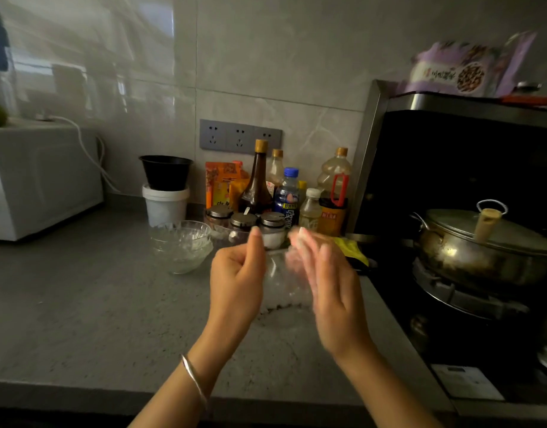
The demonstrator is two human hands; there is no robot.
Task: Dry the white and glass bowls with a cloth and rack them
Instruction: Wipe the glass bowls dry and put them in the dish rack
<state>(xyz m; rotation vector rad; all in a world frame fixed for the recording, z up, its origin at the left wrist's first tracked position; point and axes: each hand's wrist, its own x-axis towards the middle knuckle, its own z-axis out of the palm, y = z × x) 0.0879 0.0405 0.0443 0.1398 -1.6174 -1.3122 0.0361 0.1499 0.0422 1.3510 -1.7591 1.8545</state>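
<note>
Ok, left hand (238,273) curls on glass bowl (281,291) rim, steadying it above countertop (80,304), likely for wiping. Right hand (328,273) blurred against bowl's right side, grip unclear. Stacked glass bowls (181,248) far left.

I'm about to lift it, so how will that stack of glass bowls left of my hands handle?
The stack of glass bowls is likely rigid and breakable, being clear glass. Nested, the bowls may shift or clink if tilted. Smooth walls probably feel slippery.
</note>
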